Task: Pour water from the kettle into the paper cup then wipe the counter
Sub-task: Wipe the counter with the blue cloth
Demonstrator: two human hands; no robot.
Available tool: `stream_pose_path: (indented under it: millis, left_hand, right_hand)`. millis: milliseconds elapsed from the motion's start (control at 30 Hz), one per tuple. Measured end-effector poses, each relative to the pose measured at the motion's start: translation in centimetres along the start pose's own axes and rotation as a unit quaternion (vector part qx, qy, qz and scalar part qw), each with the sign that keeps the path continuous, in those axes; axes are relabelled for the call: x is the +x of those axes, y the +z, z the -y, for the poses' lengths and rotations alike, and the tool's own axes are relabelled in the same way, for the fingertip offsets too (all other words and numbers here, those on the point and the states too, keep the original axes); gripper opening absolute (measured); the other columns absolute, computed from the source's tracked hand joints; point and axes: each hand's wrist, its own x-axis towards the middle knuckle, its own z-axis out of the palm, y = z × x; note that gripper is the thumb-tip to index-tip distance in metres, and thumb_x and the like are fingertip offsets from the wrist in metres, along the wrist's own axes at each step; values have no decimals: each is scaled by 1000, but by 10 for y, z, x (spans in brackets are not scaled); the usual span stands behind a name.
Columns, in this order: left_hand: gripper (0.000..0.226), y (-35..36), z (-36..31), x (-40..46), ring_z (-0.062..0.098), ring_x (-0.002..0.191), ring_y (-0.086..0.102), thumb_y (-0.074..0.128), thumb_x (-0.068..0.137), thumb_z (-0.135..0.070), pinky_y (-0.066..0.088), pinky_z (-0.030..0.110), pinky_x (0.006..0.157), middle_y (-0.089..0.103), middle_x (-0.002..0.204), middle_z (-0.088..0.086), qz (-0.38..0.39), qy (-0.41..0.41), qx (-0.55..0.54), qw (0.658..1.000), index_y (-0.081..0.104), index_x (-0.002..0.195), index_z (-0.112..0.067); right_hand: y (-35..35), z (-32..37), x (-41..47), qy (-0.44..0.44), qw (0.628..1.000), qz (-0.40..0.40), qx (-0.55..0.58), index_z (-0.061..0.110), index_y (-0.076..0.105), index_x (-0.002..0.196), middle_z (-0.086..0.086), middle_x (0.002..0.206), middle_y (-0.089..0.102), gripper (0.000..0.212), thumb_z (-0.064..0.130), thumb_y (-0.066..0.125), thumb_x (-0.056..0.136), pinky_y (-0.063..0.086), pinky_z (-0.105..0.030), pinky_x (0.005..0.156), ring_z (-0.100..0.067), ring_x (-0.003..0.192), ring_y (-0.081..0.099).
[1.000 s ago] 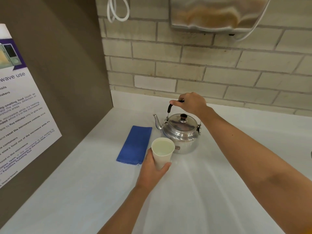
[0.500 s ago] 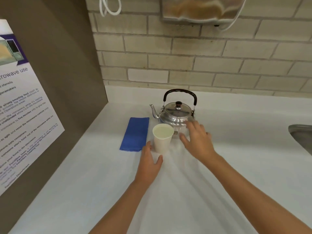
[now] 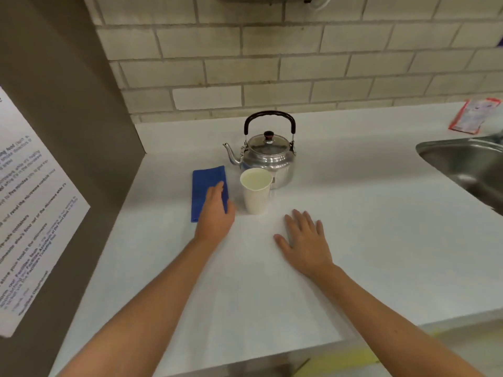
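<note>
Water fills the paper cup (image 3: 256,190), which stands upright just in front of the kettle (image 3: 268,156). Left of the cup, the left hand (image 3: 216,210) lies open over the folded blue cloth (image 3: 208,195), gripping nothing yet. Near the cup's front right, the right hand (image 3: 304,239) rests flat and empty on the counter (image 3: 367,227). Best practice: gather the cloth firmly and wipe away from the full cup.

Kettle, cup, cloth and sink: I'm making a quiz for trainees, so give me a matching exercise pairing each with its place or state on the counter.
Column 1:
1. kettle
2. paper cup
3. blue cloth
4. sink

Column 2:
A. under the left hand's fingers
B. far right, set into the counter
C. lid on, handle upright
D. holds water, no hand touching

Pairs: 1-C, 2-D, 3-A, 4-B
</note>
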Motion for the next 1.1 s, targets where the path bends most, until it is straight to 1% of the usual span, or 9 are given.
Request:
stream_pose_path:
  millis: [133,233,400,500,733,833,967,1033,1100]
  left_hand:
    - [53,-4,16,46,32,140,24,38,97,-25,26,39,112,28,149,19,87,-34,206,974,27,141,2]
    - [55,6,26,64,35,143,11,31,99,-30,17,45,116,19,153,21,147,-69,279,946,23,142,2]
    - [63,22,32,78,35,145,1,27,97,-41,5,45,118,5,157,18,145,-75,322,933,11,147,-7]
    - [57,26,35,79,33,146,0,22,99,-35,3,46,119,2,158,15,127,-67,348,926,8,149,-12]
    - [51,0,67,44,27,145,12,25,98,-29,12,44,117,14,158,7,149,80,370,914,16,148,-18]
    - [51,-21,83,66,24,146,6,23,99,-29,9,43,118,6,159,5,170,33,358,918,12,149,-22]
    - [51,-11,68,82,27,147,1,18,100,-33,5,46,119,2,160,5,167,-20,339,925,10,149,-22]
    - [50,-3,58,68,28,146,4,18,100,-33,6,46,118,6,159,5,161,-7,340,927,12,148,-22]
    - [49,-5,59,44,28,146,8,18,100,-32,9,46,118,11,159,4,158,40,351,922,14,148,-23]
  right_hand:
    - [3,0,0,3,1000,4,-1,22,16,150,0,160,7,65,54,26,94,-3,-42,119,-20,148,-2]
    - [4,0,-1,3,1000,9,-8,22,11,151,0,161,3,66,53,23,94,-6,-41,118,-20,148,-6]
    - [6,-1,-2,2,1000,5,-20,22,9,151,0,161,1,65,53,22,95,-5,-42,119,-20,148,-6]
    - [6,-1,0,0,1000,4,-31,22,8,151,0,161,1,65,53,21,95,-3,-42,119,-20,148,-5]
    - [9,-2,-2,0,999,-8,-48,22,10,151,-1,161,3,64,52,23,96,0,-42,119,-22,148,-2]
    - [11,-1,-1,0,999,-8,-47,22,10,151,0,161,4,64,53,22,95,0,-43,118,-22,148,-2]
    - [11,-2,3,1,999,-9,-46,22,11,151,-1,161,6,65,54,21,95,1,-44,118,-22,148,-1]
    - [10,-2,2,0,999,-8,-53,21,11,151,-1,161,6,64,53,21,96,1,-44,118,-22,148,0]
    - [9,-1,1,1,999,-4,-52,21,11,151,-1,161,6,64,52,22,96,1,-44,118,-22,148,-1]
